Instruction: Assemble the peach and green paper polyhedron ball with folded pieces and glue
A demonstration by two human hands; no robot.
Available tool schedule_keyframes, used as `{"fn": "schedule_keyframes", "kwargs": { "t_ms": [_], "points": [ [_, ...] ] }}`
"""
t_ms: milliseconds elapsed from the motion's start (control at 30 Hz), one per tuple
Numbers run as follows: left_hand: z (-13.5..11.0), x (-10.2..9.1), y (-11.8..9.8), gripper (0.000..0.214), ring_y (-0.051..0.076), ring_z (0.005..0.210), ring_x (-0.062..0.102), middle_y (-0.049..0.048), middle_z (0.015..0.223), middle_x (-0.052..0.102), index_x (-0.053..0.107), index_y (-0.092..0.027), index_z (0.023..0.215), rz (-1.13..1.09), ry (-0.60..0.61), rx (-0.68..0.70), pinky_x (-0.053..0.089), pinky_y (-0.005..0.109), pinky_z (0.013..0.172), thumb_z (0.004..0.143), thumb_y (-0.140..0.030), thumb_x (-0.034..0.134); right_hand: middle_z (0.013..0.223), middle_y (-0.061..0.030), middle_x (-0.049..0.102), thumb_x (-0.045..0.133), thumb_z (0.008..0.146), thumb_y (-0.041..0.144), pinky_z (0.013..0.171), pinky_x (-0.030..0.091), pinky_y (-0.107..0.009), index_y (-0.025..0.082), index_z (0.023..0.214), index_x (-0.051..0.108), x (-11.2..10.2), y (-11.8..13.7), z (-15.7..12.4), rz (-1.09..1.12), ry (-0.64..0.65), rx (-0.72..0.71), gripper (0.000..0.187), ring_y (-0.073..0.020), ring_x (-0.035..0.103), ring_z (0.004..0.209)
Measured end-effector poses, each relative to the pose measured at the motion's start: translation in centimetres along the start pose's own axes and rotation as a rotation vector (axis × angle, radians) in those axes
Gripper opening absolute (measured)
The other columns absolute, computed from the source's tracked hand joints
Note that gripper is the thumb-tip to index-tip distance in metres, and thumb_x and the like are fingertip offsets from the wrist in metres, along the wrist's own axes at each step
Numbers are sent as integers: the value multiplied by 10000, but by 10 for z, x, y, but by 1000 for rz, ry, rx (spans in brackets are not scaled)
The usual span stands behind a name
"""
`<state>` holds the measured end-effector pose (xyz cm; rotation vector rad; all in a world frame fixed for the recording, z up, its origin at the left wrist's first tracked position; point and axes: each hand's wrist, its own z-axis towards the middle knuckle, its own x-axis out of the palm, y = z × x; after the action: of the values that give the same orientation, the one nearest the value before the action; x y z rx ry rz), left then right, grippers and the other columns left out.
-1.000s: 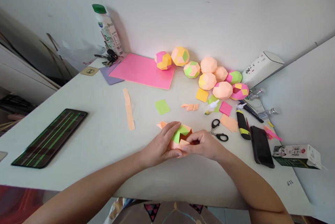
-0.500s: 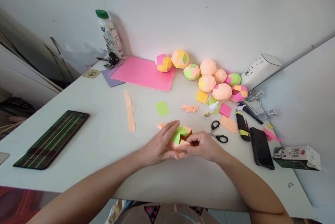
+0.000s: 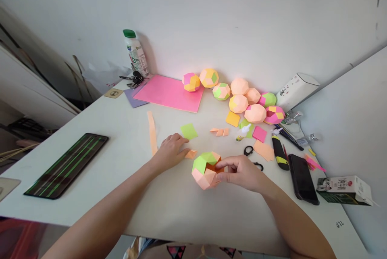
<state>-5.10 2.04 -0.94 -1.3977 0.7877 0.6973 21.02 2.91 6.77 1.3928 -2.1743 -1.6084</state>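
Note:
My right hand (image 3: 242,171) pinches the right rim of a paper ball (image 3: 203,179), thumb outside and fingers at its opening. The ball is folded from peach and green pieces, with a dark gap at the top. My left hand (image 3: 171,150) is off the ball, over the table to its left, fingers stretched forward. Its thumb lies close by a small folded peach piece (image 3: 191,154); whether they touch I cannot tell. Just beyond the fingertips lies a green paper square (image 3: 189,131). A peach paper strip (image 3: 151,130) runs behind the left hand, its near end hidden.
Finished paper balls (image 3: 238,103) cluster by the wall. Scissors (image 3: 248,151) lie partly behind my right hand. Around them are folded peach pieces (image 3: 220,132), a glue bottle (image 3: 243,132), a cutter (image 3: 280,154), a phone (image 3: 302,178) and a milk carton (image 3: 344,190). A pink sheet (image 3: 169,93) lies further back.
My left hand has let go of the ball and moved left and forward to the small folded piece. My right hand keeps hold of the ball. The whole view has shifted slightly.

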Motion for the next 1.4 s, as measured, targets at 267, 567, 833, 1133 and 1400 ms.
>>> {"fn": "schedule_keyframes", "kwargs": {
  "t_ms": [267, 567, 833, 1133, 1400],
  "points": [
    [-10, -2, 0, 410, 255, 1038, 543, 83, 1107, 571, 566, -217, 1186, 98, 90, 177, 474, 449, 910, 801, -152, 439, 586, 35, 491, 658, 801, 388, 493, 309, -226, 168, 928, 722, -6, 4, -10, -86, -24, -48, 263, -92, 398, 525],
    [-9, 0, -13, 257, 232, 862, 560, 86, 919, 580, 603, -174, 778, 242, 106, 216, 481, 409, 807, 890, -136, 375, 668, -3, 568, 585, 864, 410, 515, 345, -230, 182, 959, 730, -15, 3, -11, -87, -30, -72, 286, -108, 435, 571],
    [-13, 8, -13, 245, 247, 859, 563, 114, 935, 574, 606, -135, 884, 276, 78, 240, 483, 401, 773, 885, -73, 370, 674, -13, 593, 561, 881, 385, 516, 353, -235, 184, 950, 731, -23, 3, -7, -111, -71, -88, 272, -112, 441, 573],
    [-13, 14, -10, 263, 207, 768, 549, 74, 887, 573, 620, -191, 872, 270, 57, 368, 481, 372, 720, 917, -100, 377, 1097, -57, 677, 447, 877, 186, 610, 466, -252, 226, 1115, 654, -18, -10, 11, -146, -80, -29, 318, -133, 617, 709],
    [-15, 3, -21, 202, 184, 729, 562, 40, 800, 606, 556, -199, 815, -199, -40, 67, 468, 294, 615, 927, -285, 411, 1003, -28, 726, 382, 790, 18, 632, 462, -227, 213, 1086, 687, 2, -5, 8, -213, 118, -117, 468, -117, 636, 673]
  ]
}}
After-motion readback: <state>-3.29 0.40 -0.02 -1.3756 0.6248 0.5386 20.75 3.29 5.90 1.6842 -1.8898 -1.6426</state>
